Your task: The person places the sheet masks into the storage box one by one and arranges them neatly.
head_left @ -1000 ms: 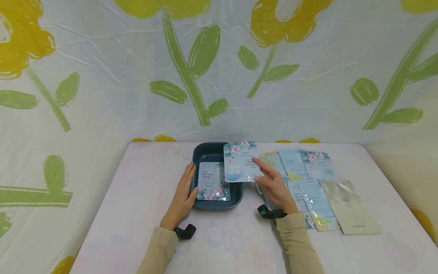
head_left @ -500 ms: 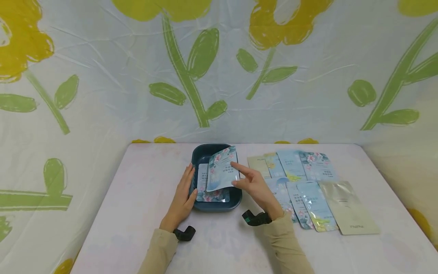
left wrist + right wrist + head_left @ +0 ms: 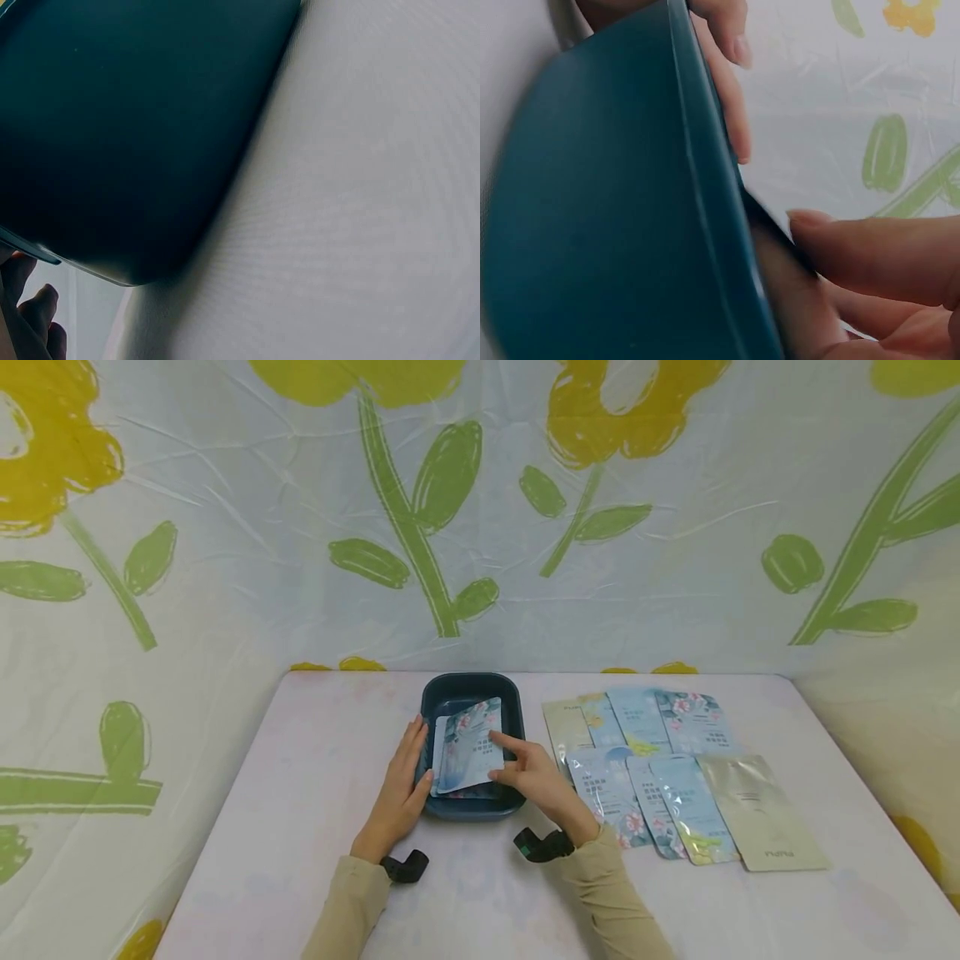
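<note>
Because the sachet (image 3: 471,747) looks light, slick and bendy, I judge its edge the best hold, and there my right fingers (image 3: 510,743) pinch it, tilted over another sachet (image 3: 440,735) in the tray (image 3: 468,815), my left fingers (image 3: 408,752) straight along the tray's side.

Another hand could pass at left over the table (image 3: 277,810), or from above into the far end of the tray (image 3: 475,816). The left hand (image 3: 393,791) blocks its left side; the right hand (image 3: 540,781) with the sachet (image 3: 472,747) covers its middle; farther right, two rows of pouches (image 3: 694,806) occupy the surface.
</note>
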### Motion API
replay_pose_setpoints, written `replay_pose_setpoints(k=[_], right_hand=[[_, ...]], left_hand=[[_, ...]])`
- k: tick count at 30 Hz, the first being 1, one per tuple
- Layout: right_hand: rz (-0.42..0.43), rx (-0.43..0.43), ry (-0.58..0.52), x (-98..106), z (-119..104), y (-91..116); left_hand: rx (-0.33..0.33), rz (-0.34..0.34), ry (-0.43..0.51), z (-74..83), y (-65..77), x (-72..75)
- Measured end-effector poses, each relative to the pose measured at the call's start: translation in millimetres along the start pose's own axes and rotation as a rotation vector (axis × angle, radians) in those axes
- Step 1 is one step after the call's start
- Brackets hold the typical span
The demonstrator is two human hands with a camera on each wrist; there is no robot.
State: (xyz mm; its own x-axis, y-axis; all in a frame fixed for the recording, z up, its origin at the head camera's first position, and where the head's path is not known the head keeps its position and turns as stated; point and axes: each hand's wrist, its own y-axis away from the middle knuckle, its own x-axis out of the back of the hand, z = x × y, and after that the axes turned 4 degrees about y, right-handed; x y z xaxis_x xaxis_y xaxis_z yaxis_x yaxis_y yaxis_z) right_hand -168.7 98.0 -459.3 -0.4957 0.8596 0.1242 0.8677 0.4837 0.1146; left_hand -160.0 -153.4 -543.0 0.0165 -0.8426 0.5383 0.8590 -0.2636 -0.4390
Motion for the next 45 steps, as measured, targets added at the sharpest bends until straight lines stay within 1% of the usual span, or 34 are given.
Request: replay_pose_setpoints(k=[4,9,12,14,17,21,27,32,35,41,45], right_hand=[[-0.003,-0.018,0.010,-3.4,-1.8,-1.0],[0.044,-0.039,0.082,-7.7,-0.7,-0.6],[0.053,-0.034,0.090,-7.1,1.4,1.2],[0.044,-0.034,0.066,-5.8,2.5,1.7],[0.022,-0.042,0.002,-4.4,2.9,1.1],[0.014,-0.090,-0.061,-5.7,-0.3,0.8],[0.029,-0.186,-0.076,-11.5,-8.3,2.5],[0.014,-0.243,-0.105,-12.5,-11.3,5.0],[0.011,-0.245,-0.132,-12.0,-11.2,4.4],[-0.010,-0.229,-0.259,-9.5,-7.9,1.6],[-0.009,-0.231,-0.289,-8.4,-5.0,-0.2]], left_hand=[[0.001,0.002,0.000,-1.3,-0.5,0.0],[-0.001,0.003,-0.005,-1.9,1.4,-1.0],[-0.008,-0.001,-0.004,-1.8,2.5,-1.9],[-0.010,-0.001,-0.004,-1.6,3.0,-2.1],[-0.007,0.004,-0.011,-1.4,3.1,-1.7],[0.001,0.006,-0.006,-2.2,2.5,-1.4],[0.007,0.002,-0.006,-3.5,1.7,-2.5],[0.005,-0.001,-0.008,-2.9,2.1,-2.9],[0.003,-0.002,-0.006,-2.6,1.9,-2.7],[-0.001,0.001,-0.012,-3.4,1.4,-2.1],[0.003,-0.001,-0.021,-3.7,1.1,-1.7]])
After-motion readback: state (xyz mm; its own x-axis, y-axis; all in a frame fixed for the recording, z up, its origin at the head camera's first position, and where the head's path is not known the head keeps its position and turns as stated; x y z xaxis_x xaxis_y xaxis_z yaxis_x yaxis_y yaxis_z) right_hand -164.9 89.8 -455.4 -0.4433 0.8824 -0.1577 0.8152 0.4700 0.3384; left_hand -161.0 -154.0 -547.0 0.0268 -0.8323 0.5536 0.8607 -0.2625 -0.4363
